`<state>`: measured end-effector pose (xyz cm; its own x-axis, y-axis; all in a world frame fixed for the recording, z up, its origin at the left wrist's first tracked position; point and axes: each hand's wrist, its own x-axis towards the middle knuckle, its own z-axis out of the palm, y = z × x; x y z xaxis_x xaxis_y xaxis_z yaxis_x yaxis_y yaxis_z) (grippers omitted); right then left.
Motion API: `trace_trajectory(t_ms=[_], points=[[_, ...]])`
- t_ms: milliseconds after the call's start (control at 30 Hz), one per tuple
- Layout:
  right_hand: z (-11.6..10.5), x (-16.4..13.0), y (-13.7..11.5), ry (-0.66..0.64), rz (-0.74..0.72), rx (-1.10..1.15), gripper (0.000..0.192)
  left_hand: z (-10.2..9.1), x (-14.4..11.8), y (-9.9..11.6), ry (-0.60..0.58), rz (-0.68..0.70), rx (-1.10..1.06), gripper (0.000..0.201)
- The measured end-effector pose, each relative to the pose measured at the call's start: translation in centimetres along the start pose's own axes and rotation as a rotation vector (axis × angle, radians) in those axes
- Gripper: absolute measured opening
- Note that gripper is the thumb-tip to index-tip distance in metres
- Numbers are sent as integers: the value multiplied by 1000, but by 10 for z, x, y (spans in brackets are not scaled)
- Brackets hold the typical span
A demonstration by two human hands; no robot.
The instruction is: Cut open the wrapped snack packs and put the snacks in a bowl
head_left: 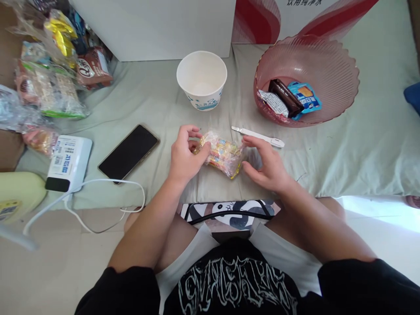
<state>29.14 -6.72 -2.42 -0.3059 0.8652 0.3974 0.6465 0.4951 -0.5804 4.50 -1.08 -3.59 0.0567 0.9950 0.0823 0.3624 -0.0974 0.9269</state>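
A clear plastic snack packet [224,154] with yellow and reddish printing lies at the middle of the cloth-covered surface. My left hand [187,153] grips its left end between thumb and fingers. At the packet's right end is my right hand [266,164], fingers apart and curved around that side; its fingertips are at or very near the wrapper. Just beyond the right hand lies a white craft knife [257,136], its blade end pointing left. What is inside the packet is hard to make out.
A white paper tub [201,78] stands beyond the packet. To its right, a pink ribbed bowl [337,83] holds several wrapped snacks. A phone [129,153], a white cabled device [69,162] and a heap of snack bags [52,74] lie leftward. White boxes [164,26] stand behind.
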Motion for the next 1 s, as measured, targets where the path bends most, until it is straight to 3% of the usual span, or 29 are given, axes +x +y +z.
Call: trace_trajectory(t_ms=[100,233,400,533,600,667,733,800,867,900,933,1000], points=[[-2,3,-3,32,10,34,31,-6,0,1,28,101,70,28],[-12,4,3,137,117,75,11,-14,1,6,-133,183,154,45],[-23,-1,18,305,277,52,10,-19,4,0,-34,1,100,24],[-33,-7,30,474,460,40,18,-30,5,-12,87,-131,40,27],[-38,-9,28,649,425,51,23,-37,3,-11,195,-25,110,36],[-42,-10,16,755,215,31,21,-43,0,-6,167,250,236,43],[-42,-12,-4,626,-93,29,16,-46,-2,0,-25,526,382,48],[-38,-13,-27,288,-304,47,15,-45,-2,4,-205,637,502,41],[-29,-14,-44,-39,-330,30,12,-42,-1,6,-276,606,551,22],[-24,-15,-49,-136,-299,3,12,-40,-1,7,-283,563,552,18],[-19,-15,-52,-182,-261,-21,13,-39,-1,9,-272,508,537,21],[-11,-15,-50,-148,-214,-36,15,-39,-1,14,-234,358,464,28]])
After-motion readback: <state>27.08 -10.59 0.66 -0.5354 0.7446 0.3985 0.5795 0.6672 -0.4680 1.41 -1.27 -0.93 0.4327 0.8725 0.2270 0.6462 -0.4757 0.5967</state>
